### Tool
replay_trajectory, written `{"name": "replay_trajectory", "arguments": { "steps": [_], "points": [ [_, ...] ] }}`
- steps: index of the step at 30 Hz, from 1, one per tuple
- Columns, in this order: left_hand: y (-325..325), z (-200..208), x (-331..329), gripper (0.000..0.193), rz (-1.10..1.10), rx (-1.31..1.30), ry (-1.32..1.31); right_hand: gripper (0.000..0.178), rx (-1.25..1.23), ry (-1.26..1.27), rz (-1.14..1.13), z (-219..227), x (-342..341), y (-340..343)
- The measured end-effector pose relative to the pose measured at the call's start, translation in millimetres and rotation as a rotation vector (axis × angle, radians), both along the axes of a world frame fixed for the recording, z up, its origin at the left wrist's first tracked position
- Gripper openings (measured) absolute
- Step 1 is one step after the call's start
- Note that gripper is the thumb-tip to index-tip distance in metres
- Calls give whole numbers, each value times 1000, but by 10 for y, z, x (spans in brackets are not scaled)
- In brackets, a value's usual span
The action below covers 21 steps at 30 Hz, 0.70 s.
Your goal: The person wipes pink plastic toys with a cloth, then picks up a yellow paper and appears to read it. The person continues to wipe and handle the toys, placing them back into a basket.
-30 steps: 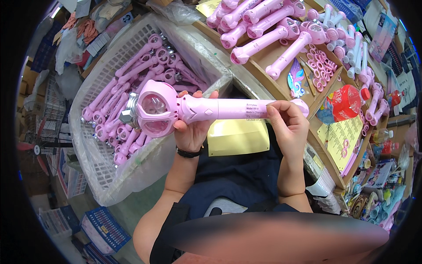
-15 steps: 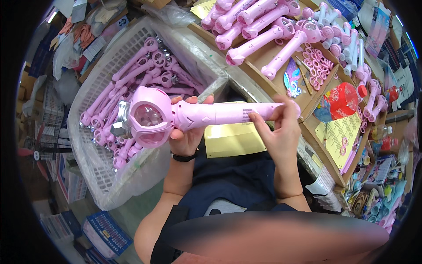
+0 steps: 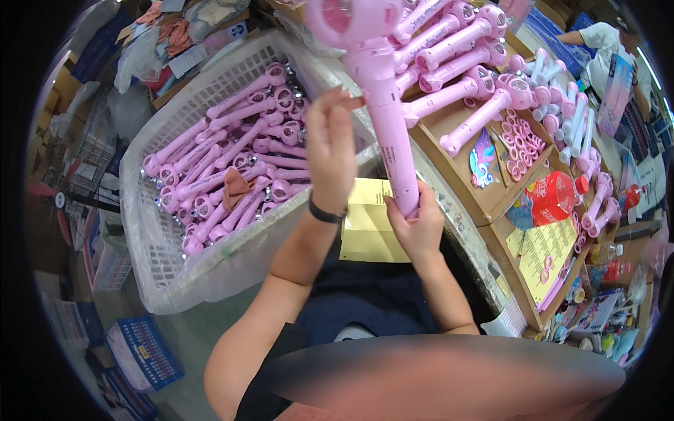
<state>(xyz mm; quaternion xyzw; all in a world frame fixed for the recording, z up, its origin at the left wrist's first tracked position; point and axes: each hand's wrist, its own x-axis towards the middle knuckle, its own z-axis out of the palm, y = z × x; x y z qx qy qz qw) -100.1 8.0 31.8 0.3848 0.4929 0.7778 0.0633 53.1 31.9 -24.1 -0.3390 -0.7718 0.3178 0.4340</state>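
A pink toy wand (image 3: 392,133) stands almost upright in front of me, its round head with a clear window reaching the upper edge of the picture, partly cut off. My right hand (image 3: 420,228) is closed around the bottom end of its handle. Beside the shaft, my left hand (image 3: 333,151) is raised with its fingers stretched out, not wrapped round the wand. A fingertip reaches the shaft's side; whether it touches, I cannot tell. A black band sits on the left wrist. Below the wand lies a yellow sheet (image 3: 368,235) over my lap.
At left, a white crate (image 3: 151,242) lined with plastic holds many pink wands and a brown cloth (image 3: 237,186). A cardboard tray (image 3: 456,179) at right carries wands, pink rings (image 3: 516,144) and a red-labelled bottle (image 3: 551,200). Another person (image 3: 602,52) is at far right.
The wand has swung from lying crosswise to nearly upright, its head now up and away. My left hand has come off the wand's neck; my right hand now grips the handle's end.
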Motion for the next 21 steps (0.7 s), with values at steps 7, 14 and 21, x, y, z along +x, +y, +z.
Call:
{"name": "replay_trajectory", "arguments": {
  "steps": [7, 14, 21],
  "points": [
    [209, -378, 148, 44, 246, 140, 284, 44, 10, 29, 43, -115, -12, -207],
    [234, -458, 145, 64, -1385, -11, -781, 41, -1068, 426, 856, -202, 154, -280],
    [20, -508, 198, 85, -1253, -72, -860, 36, -981, 334, 665, -220, 287, -258]
  ]
}}
